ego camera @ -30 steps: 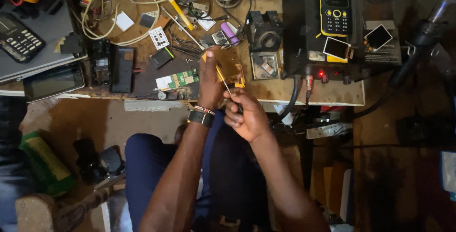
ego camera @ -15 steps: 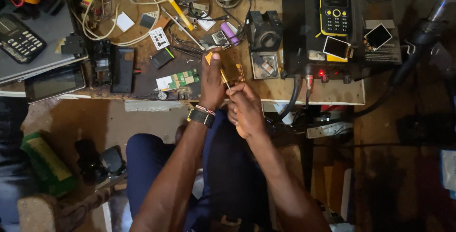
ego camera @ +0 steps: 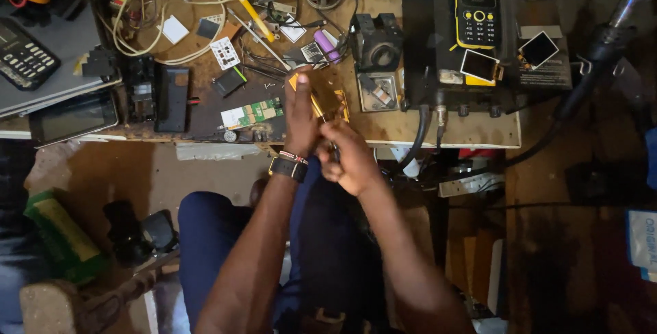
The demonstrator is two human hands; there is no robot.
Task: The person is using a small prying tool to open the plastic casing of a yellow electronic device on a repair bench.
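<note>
One yellow screwdriver (ego camera: 317,106), tip away, lengthwise.

At the edge of the cluttered counter (ego camera: 410,129), the left hand (ego camera: 301,118) presses on a small orange part (ego camera: 335,101) while the right hand (ego camera: 349,156) holds a yellow-handled tool (ego camera: 317,106) just beside a green circuit board (ego camera: 253,111).

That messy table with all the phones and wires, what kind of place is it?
It looks like a small phone repair bench. A yellow and black keypad phone lies near loose little screens and a green circuit board, and the person's right hand holds a thin yellow-handled tool beside the left hand.
</note>
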